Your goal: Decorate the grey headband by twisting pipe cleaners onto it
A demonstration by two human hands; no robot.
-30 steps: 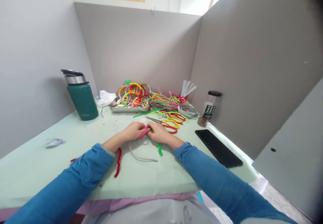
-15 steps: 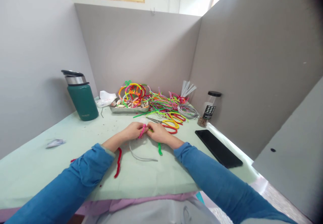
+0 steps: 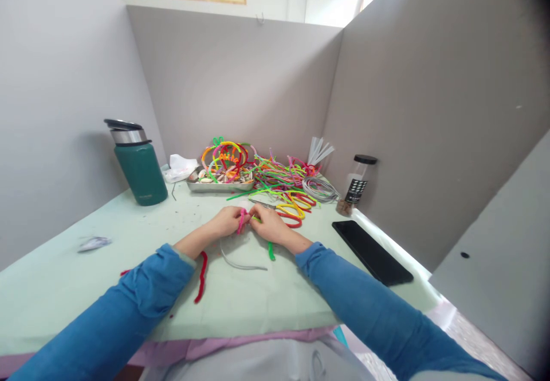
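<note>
Close together over the middle of the table, both hands have their fingertips nearly meeting. My left hand (image 3: 228, 222) is closed on a pink pipe cleaner (image 3: 241, 220). My right hand (image 3: 268, 224) pinches a green pipe cleaner (image 3: 271, 251), whose end hangs below the palm. A thin grey wire (image 3: 243, 266) curves down from beneath the fingers. A red pipe cleaner piece (image 3: 201, 278) lies by my left wrist. Scissors (image 3: 286, 208) with yellow and red handles rest just beyond my right hand.
At the back stand a metal tray (image 3: 221, 187) with colourful loops, a pile of pipe cleaners (image 3: 279, 172) and a wire coil (image 3: 320, 189). A green bottle (image 3: 141, 172) is left; a clear jar (image 3: 356, 186) and black phone (image 3: 372, 252) are right. Grey partitions enclose the table.
The pink pipe cleaner has turned slightly between my fingers. The green end and the grey wire's tip have shifted up a little. Both arms are almost where they were.
</note>
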